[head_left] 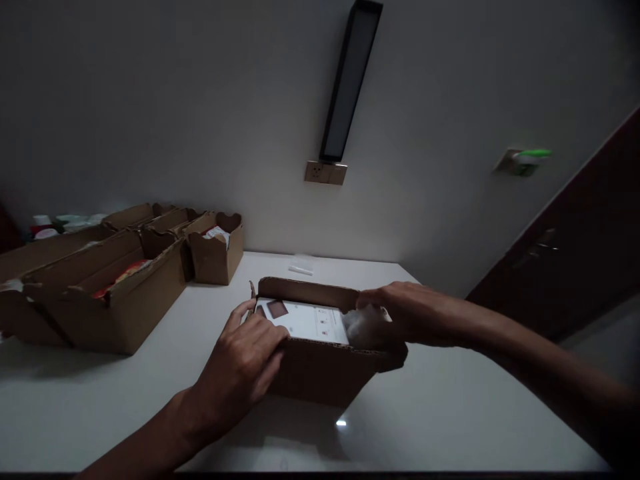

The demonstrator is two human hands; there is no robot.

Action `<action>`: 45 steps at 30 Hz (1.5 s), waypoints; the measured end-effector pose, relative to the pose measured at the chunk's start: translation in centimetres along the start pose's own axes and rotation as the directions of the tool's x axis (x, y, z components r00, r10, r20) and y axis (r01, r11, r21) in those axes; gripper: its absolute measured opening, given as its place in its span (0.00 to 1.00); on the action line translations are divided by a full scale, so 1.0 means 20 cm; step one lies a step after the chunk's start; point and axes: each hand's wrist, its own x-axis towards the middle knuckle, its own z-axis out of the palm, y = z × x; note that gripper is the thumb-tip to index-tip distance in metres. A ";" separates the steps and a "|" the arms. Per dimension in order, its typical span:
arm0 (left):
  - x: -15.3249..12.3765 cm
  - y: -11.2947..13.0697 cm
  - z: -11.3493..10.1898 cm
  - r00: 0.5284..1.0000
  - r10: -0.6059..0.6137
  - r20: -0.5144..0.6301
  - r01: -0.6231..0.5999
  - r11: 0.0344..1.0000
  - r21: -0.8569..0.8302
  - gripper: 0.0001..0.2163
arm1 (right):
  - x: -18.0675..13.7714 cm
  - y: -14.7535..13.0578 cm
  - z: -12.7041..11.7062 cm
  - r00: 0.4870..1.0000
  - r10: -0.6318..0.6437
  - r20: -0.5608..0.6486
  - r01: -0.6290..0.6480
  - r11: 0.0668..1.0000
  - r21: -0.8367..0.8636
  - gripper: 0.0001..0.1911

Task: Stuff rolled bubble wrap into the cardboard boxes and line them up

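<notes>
A small open cardboard box (320,373) stands on the white table (450,413) in front of me. Inside it lies a white printed sheet or pack (305,320) with brown squares on it. My left hand (245,363) rests on the box's near left corner, its fingers curled over the rim onto the white sheet. My right hand (395,313) reaches over the box's right end, and its fingers close on a crumpled clear plastic wrap (363,327) inside the box.
Several open cardboard boxes (115,287) with red and white packets stand at the left of the table. A small clear packet (301,268) lies near the wall. A wall socket (325,173) and a dark door (575,247) are behind.
</notes>
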 end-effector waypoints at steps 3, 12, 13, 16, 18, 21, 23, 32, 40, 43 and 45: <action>0.00 0.01 0.00 1.000 -0.005 -0.009 0.005 1.000 0.005 0.07 | 0.02 -0.04 0.05 0.998 0.053 -0.029 -0.054 0.998 -0.041 0.11; 0.00 0.01 0.00 1.000 0.004 -0.007 -0.004 0.999 0.032 0.07 | 0.13 -0.04 0.17 0.999 0.042 -0.034 -0.041 0.999 0.027 0.09; 0.00 0.01 0.00 1.000 0.001 -0.006 0.000 0.999 0.034 0.07 | 0.12 -0.04 0.17 0.999 0.037 -0.011 -0.037 0.998 0.049 0.08; 0.00 0.01 0.00 1.000 -0.011 0.001 0.011 0.999 0.045 0.07 | 0.11 -0.02 0.16 1.000 -0.001 0.025 -0.002 0.992 0.128 0.05; 0.00 0.01 0.00 1.000 -0.009 0.010 0.008 0.999 0.047 0.07 | 0.10 0.01 0.18 0.999 -0.017 -0.037 0.023 0.988 0.153 0.09; -0.01 0.01 0.00 1.000 0.010 0.001 -0.010 0.999 0.045 0.07 | 0.13 0.05 0.23 0.988 -0.058 -0.146 0.074 0.992 0.105 0.09; -0.01 0.01 0.01 1.000 0.010 -0.007 -0.009 0.999 0.047 0.08 | 0.15 0.04 0.27 0.981 -0.100 -0.168 0.114 0.990 0.081 0.09; -0.10 0.00 0.01 0.933 -0.160 -0.321 0.181 0.983 0.036 0.22 | -0.15 0.13 0.28 0.808 0.064 -0.586 0.175 0.923 0.342 0.11; -0.46 -0.12 0.20 0.697 -0.703 0.144 0.694 0.609 -0.384 0.30 | -0.13 0.03 0.88 0.855 0.277 -0.438 0.099 0.743 0.662 0.21; -0.36 -0.05 0.29 0.715 -0.678 0.174 0.662 0.576 -0.479 0.31 | 0.00 -0.02 0.95 0.853 0.271 -0.446 0.143 0.701 0.699 0.20; -0.28 0.01 0.35 0.742 -0.656 0.136 0.621 0.597 -0.508 0.34 | 0.01 0.02 0.96 0.836 0.325 -0.443 0.133 0.663 0.737 0.22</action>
